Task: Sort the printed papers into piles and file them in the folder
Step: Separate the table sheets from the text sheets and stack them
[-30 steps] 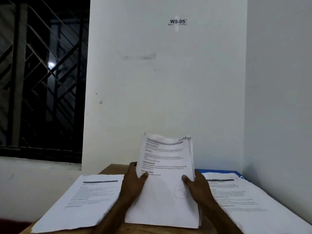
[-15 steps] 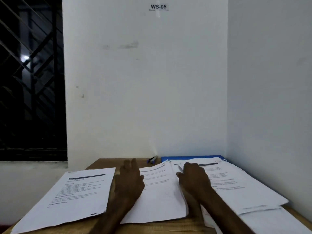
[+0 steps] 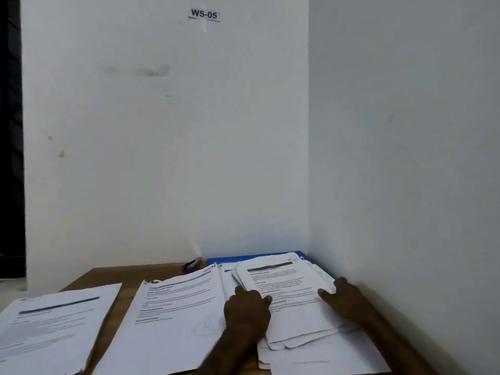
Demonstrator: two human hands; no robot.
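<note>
left hand: at the left edge of the right pile, back turned to the camera, thumb laid on the top sheet; fingers bunched and blurred, so grasping or merely resting cannot be told.
right hand: on the right edge of the same pile, thumb spread across the top sheet, fingers fairly straight along the side; released, pressing rather than clasping.
right pile: loose, fanned stack of printed sheets with a dark header bar on top, at the right of the table between the two hands; edges uneven, far end overlapping the blue folder.
blue folder: flat at the far right of the table against the wall, mostly covered by the right pile; only a far strip showing.
middle pile: printed sheets just left of the left hand, faint pen scribble near the near right corner.
left pile: printed sheets with a dark header bar at the near left, parted from the middle pile by a strip of bare wood.
table: brown wood, set into a corner of white walls.
small dark object: at the far edge of the table, just left of the blue folder; too blurred to name.
wall label: "WS-05", high on the far wall.
window: dark strip at the far left.
</note>
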